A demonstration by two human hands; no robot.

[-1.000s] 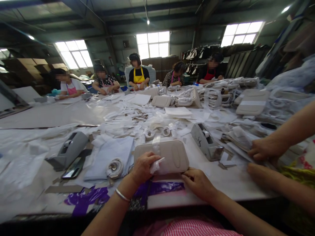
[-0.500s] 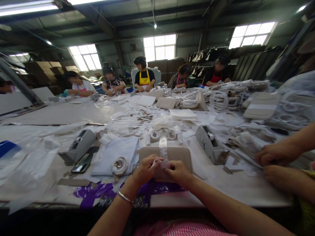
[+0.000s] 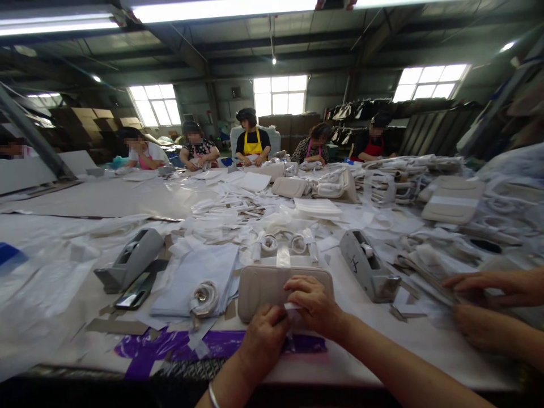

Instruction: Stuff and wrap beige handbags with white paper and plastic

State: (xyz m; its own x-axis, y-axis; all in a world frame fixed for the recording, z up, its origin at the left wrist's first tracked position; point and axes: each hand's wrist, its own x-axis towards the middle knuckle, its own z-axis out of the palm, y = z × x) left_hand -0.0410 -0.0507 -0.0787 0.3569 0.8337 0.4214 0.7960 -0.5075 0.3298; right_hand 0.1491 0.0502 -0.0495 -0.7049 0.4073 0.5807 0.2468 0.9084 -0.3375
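Observation:
A beige handbag [image 3: 257,288] lies flat before me, with a whitish translucent strip [image 3: 283,256] running down over its top edge. Its wrapped handle parts with round rings [image 3: 268,243] point away from me. My left hand [image 3: 267,335] is closed at the bag's near edge, fingers curled; whatever is in them is hidden. My right hand [image 3: 313,303] lies over the bag's front, fingers stretched across the strip, a white end showing under it. Left of the bag, a coiled white strap [image 3: 204,299] rests on a stack of pale sheets [image 3: 176,286].
Grey tape dispensers stand left [image 3: 130,260] and right [image 3: 369,266] of the bag. A phone [image 3: 135,292] lies by the left one. At right, a co-worker's hands [image 3: 488,294] handle beige pieces. Wrapped bags [image 3: 395,175] pile up behind; several people sit across the table.
My left hand has moved down to the bag's near edge. My right hand has gone from pinching the strip's end to lying over the bag's front. The camera view has tilted up slightly.

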